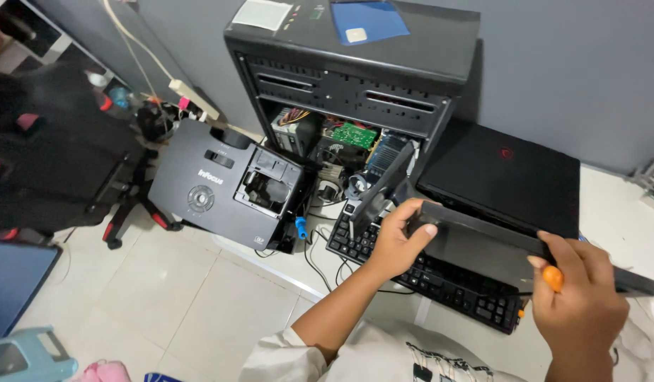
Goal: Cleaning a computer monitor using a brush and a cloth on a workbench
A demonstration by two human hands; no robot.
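**Q:** What is in your hands?

**A:** A long, flat black panel with a glossy dark face [483, 244], held over the desk, above the black keyboard [440, 279]. It looks like a thin slab with a raised edge along its top. Its long axis runs from upper left to lower right across the view: one end sits at my left hand, the other juts out past my right hand at the lower right.

**Q:** What lies around it, biggest first?

**A:** The open black computer tower with a perforated side frame [355, 78] stands at the back against the grey wall, a green circuit board [353, 134] showing inside. Right of it lies a closed black laptop [504, 180], just behind the panel. Left of the tower sits a black projector with its top hatch open [224, 184], at the edge of the white desk [617, 205]. A black office chair with red trim [58, 155] stands on the tiled floor further left.

**Q:** And the hands?

**A:** My left hand [398, 240] is curled around the panel's left end, thumb pressed flat on its top edge, fingers wrapped underneath. My right hand [578, 297] is closed in a narrow grip at the panel's right part, and it also holds a small tool with an orange handle [552, 278], whose tip I cannot make out.
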